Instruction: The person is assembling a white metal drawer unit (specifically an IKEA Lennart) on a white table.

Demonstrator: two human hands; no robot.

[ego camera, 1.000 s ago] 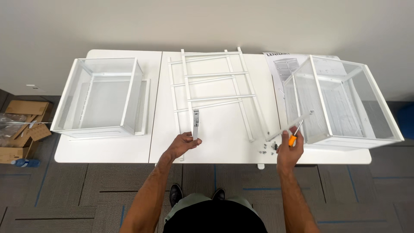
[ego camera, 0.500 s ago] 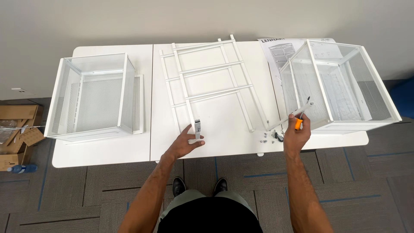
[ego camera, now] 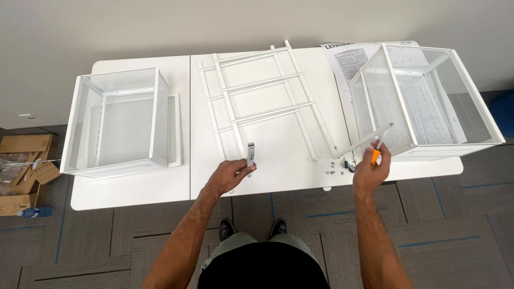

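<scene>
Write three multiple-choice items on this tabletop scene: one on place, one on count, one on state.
1. Where does the white ladder-like frame lie?
A. Between the two mesh baskets
B. On the floor
C. Inside a basket

2. How many white mesh baskets are on the table?
A. One
B. Two
C. Four

3. What is the right hand doing?
A. Resting flat and empty
B. Gripping an orange-handled tool
C. Lifting a basket

Answers: 1 A, the left basket and right basket flank it; 2 B, only those two show; 3 B, the orange-handled tool sticks up from its closed fingers.
</scene>
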